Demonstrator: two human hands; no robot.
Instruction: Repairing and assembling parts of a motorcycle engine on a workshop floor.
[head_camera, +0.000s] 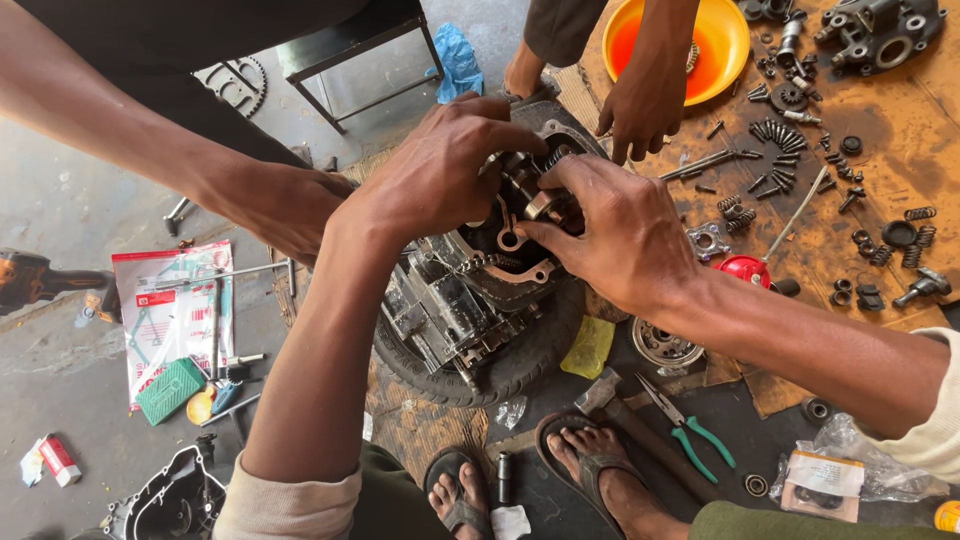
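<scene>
Two hands of mine meet on the engine block (470, 300), which rests on a tyre (520, 365). My left hand (440, 170) curls its fingers over the shaft; my right hand (610, 235) pinches the gear cluster (535, 195). I judge it should seat squarely, without forcing the chain (480, 262).

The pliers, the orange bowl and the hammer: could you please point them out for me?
pliers (690, 432), head view, on the green handles.
orange bowl (725, 45), head view, on the bare inner wall.
hammer (598, 392), head view, on the metal head.
</scene>
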